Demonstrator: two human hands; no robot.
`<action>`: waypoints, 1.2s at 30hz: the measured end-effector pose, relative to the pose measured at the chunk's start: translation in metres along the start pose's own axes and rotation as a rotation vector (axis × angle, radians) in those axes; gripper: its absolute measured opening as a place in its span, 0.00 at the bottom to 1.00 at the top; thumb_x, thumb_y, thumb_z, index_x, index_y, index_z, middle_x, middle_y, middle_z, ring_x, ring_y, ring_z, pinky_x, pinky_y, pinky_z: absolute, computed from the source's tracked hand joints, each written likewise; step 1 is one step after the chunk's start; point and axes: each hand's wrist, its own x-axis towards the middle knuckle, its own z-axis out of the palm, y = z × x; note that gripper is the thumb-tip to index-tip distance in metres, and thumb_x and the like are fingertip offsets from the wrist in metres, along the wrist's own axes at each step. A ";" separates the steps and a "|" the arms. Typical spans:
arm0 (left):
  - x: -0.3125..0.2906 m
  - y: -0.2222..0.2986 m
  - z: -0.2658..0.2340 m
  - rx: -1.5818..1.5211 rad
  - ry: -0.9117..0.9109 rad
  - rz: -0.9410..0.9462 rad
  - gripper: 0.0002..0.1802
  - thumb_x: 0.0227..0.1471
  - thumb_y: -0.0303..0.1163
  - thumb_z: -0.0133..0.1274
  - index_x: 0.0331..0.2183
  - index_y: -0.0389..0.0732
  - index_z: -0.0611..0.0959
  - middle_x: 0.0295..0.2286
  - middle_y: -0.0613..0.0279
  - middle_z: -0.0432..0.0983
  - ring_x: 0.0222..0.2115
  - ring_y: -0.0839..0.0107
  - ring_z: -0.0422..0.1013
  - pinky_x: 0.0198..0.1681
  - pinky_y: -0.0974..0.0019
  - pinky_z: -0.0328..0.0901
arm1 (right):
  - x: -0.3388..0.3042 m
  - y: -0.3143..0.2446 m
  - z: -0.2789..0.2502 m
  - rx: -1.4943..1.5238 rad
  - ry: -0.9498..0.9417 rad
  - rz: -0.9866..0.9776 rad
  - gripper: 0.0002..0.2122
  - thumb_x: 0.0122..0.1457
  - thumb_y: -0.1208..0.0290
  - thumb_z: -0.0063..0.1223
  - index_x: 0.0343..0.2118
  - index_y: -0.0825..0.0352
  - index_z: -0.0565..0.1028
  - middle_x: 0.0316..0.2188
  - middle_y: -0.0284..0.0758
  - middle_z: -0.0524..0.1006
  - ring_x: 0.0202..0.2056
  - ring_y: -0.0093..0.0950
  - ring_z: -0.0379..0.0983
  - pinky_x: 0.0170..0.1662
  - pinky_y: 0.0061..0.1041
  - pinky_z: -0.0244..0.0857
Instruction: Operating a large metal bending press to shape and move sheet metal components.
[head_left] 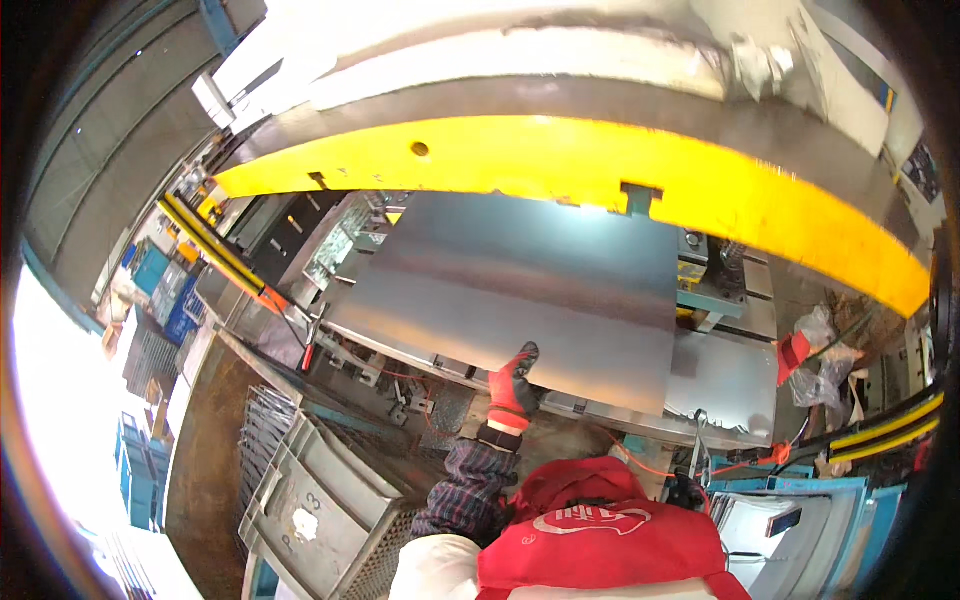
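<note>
A large thin metal sheet [560,320] lies across the bed of a press, under its yellow-fronted upper part. At the sheet's near edge is my left hand [511,390], in a red glove with dark finger areas. Its fingers lie close together over that edge and appear to grip it; the underside of the grip is hidden. A plaid sleeve [465,485] covers that forearm. My right hand does not show. Red clothing [610,530] on my body fills the lower middle.
The press's yellow beam [520,150] spans the view above the sheet. A grey plastic crate [325,510] stands at lower left. Yellow-and-black bars [215,245] flank the press. A smaller metal plate [725,375] lies at right, with a blue-framed rack [800,530] below it.
</note>
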 end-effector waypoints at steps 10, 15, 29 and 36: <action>0.007 -0.024 -0.023 0.656 -0.024 0.415 0.10 0.39 0.23 0.45 0.30 0.32 0.74 0.26 0.59 0.71 0.26 0.76 0.67 0.29 0.72 0.64 | 0.025 -0.008 -0.014 -0.232 0.163 -0.027 0.09 0.48 0.69 0.42 0.30 0.68 0.64 0.15 0.35 0.66 0.14 0.24 0.62 0.14 0.21 0.56; 0.001 -0.007 -0.005 0.178 -0.079 0.186 0.09 0.40 0.24 0.44 0.29 0.34 0.74 0.24 0.60 0.71 0.25 0.73 0.68 0.27 0.69 0.65 | 0.074 -0.025 0.009 -1.017 0.246 -0.424 0.08 0.50 0.66 0.40 0.28 0.65 0.67 0.13 0.29 0.65 0.10 0.18 0.58 0.12 0.16 0.53; -0.049 0.022 -0.063 1.141 -0.318 0.729 0.16 0.37 0.18 0.40 0.34 0.30 0.71 0.33 0.56 0.69 0.34 0.68 0.66 0.38 0.71 0.61 | 0.085 -0.019 0.093 -0.761 0.053 -0.185 0.09 0.44 0.77 0.46 0.30 0.73 0.68 0.21 0.33 0.70 0.21 0.17 0.64 0.24 0.15 0.58; -0.040 -0.018 -0.098 0.857 -0.055 0.507 0.13 0.33 0.28 0.46 0.28 0.34 0.74 0.29 0.53 0.71 0.30 0.67 0.69 0.35 0.71 0.62 | 0.125 -0.110 0.127 -1.274 0.235 -0.331 0.09 0.43 0.68 0.50 0.20 0.71 0.70 0.10 0.33 0.68 0.13 0.21 0.65 0.16 0.21 0.57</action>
